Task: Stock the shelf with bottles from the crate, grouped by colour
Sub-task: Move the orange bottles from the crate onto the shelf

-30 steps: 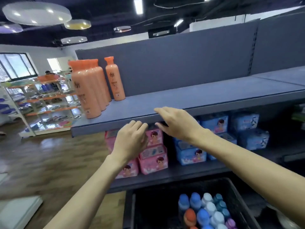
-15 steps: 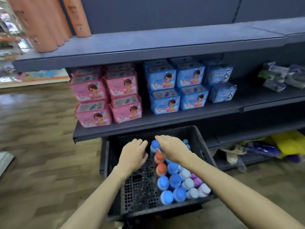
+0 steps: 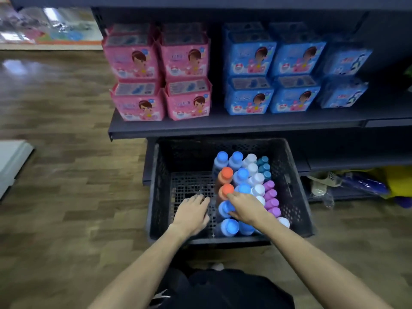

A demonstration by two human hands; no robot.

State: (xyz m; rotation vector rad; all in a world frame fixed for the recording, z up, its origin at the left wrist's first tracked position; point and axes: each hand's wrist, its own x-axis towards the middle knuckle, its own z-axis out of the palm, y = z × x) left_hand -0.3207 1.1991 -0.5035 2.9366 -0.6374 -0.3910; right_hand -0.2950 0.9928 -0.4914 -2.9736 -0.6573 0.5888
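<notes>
A black mesh crate [image 3: 156,197] stands on the floor under the shelf. Its right half holds upright bottles: two orange ones [image 3: 227,173], several blue [image 3: 229,226], white [image 3: 256,178], purple [image 3: 270,202] and teal [image 3: 264,167]. My left hand [image 3: 191,211] hovers over the crate's bare left half, fingers loosely apart, holding nothing. My right hand [image 3: 245,208] lies over the bottle tops, fingertips touching the nearer orange cap [image 3: 226,189]; no bottle is gripped. The top shelf with the orange bottles is out of view.
The middle shelf [image 3: 200,128] carries stacked pink packs [image 3: 160,72] on the left and blue packs [image 3: 272,74] on the right. Yellow and blue bags [image 3: 379,184] lie on the lowest shelf at right. Wooden floor spreads to the left, with a white board [image 3: 11,161] at its edge.
Both hands dropped from the top shelf's edge into the crate. The view tilted down, so the top shelf left the frame. My right hand now touches the nearer orange cap.
</notes>
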